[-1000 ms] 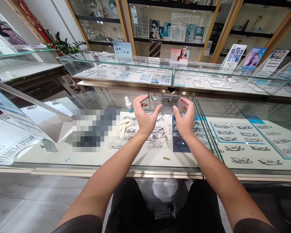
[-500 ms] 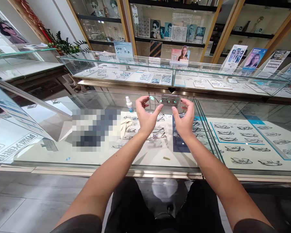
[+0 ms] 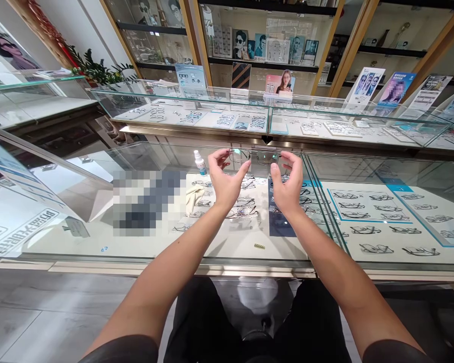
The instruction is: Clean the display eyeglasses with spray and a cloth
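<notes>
A pair of thin-framed eyeglasses is held up above the glass counter, its lenses showing greenish reflections. My left hand grips it at the left end, fingers curled behind. At the right end, my right hand pinches the frame the same way. Behind my left hand stands a white spray bottle with a blue label. A cream cloth lies to the left of my left wrist. Rows of display eyeglasses show through the glass beneath my hands.
The glass display counter spans the front. A small gold-coloured bar lies near its front edge. On the left are a blurred-out dark patch and a tilted sign. A second glass showcase stands behind.
The eyeglasses have tilted, so their lenses now face me more fully. Both hands stay on the frame with only slight shifts.
</notes>
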